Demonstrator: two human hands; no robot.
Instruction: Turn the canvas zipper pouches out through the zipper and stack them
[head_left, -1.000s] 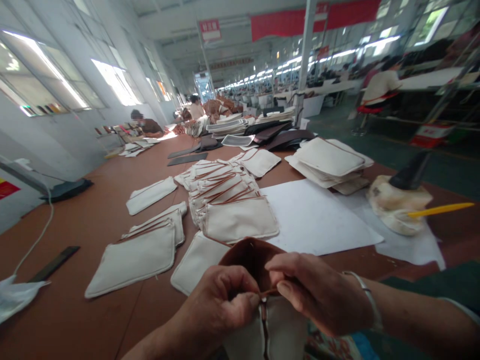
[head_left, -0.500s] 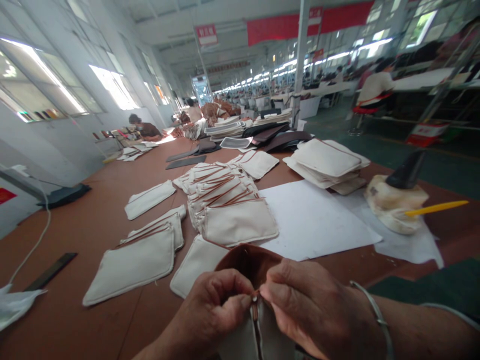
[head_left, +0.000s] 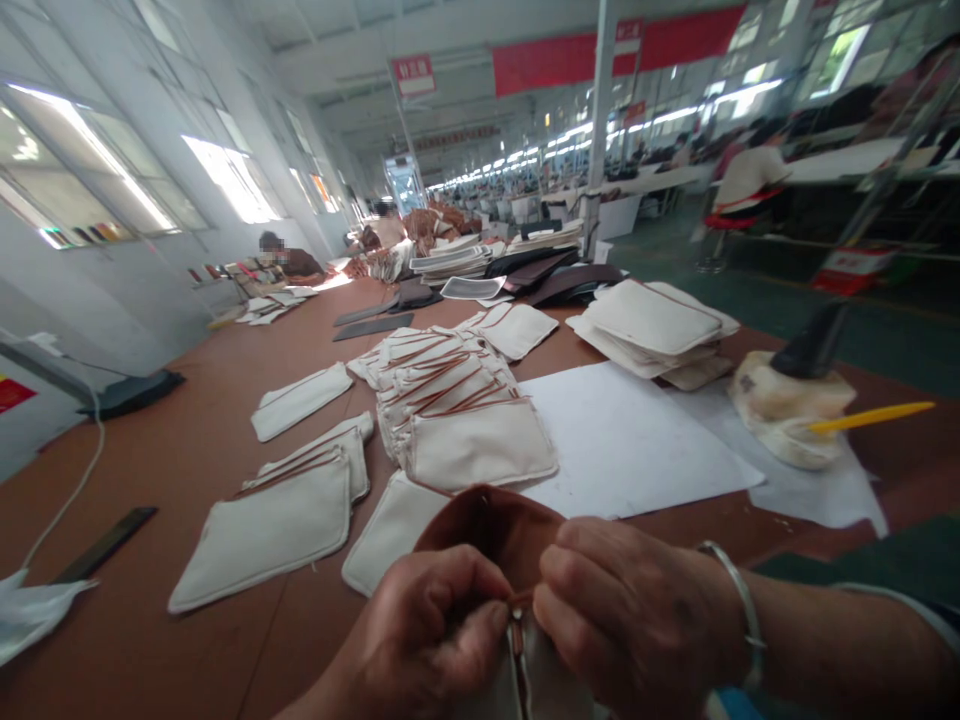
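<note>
Close to me is a cream fabric pouch (head_left: pixel 553 665) with a brown inside and a seam or zipper line running down its near side. My left hand (head_left: pixel 442 625) pinches its top edge, just left of that line. On the other side my right hand (head_left: pixel 626 610), with a bangle at the wrist, grips the same edge with bent fingers. A small pale spot shows between the two hands at the top of the line. The brown lining (head_left: pixel 487 525) bulges open behind my fingers. My palms hide most of the pouch's body.
Overlapping cream pouches (head_left: pixel 480 445) with brown edging cover the middle of the brown table (head_left: pixel 217 655). A white sheet (head_left: pixel 637 440) lies right of them, near a stack of cream pieces (head_left: pixel 652 315). A stained container (head_left: pixel 795 395) holds a yellow stick (head_left: pixel 874 416). People sit farther off.
My right hand's fingers have shifted slightly right and up along the edge, leaving a slightly wider gap between the hands. The brown lining bulges a little more to the left.
</note>
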